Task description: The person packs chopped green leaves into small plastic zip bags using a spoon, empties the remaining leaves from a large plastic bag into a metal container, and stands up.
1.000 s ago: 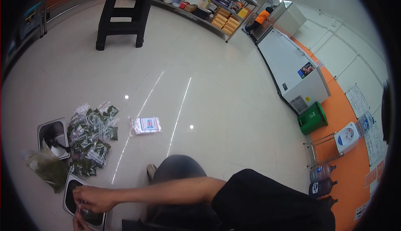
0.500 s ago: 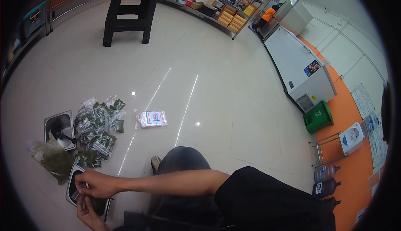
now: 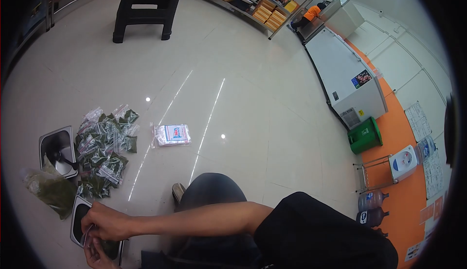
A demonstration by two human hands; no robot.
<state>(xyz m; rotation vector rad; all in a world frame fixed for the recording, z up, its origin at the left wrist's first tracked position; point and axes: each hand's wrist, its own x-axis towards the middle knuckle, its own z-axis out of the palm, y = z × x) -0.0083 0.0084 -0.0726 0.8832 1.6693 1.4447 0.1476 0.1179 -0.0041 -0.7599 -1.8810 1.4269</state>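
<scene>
My right hand (image 3: 106, 222) reaches in from the right, fingers closed at the edge of a small clear plastic zip bag (image 3: 87, 236). Just below it, my left hand (image 3: 98, 255) pinches the same bag from underneath. Both hands are over a metal container (image 3: 75, 226) with dark green contents, partly hidden by them. Beyond the container lies a pile of filled zip bags (image 3: 104, 142) with green contents. A larger clear bag of green stuff (image 3: 53, 191) rests to the left, against a second metal container (image 3: 57, 135) holding a black-handled utensil (image 3: 65, 159).
A pack of unused plastic bags (image 3: 173, 134) lies on the tiled floor. A black stool (image 3: 146, 21) stands at the back, near shelves. On the right are a white freezer (image 3: 340, 74), a green bin (image 3: 365, 136) and water bottles (image 3: 372, 200). A person in orange (image 3: 311, 13) bends far off.
The view has shifted slightly, so the floor items sit a little further left and higher. Both hands stay together at the bag over the container, with the fingers slightly repositioned.
</scene>
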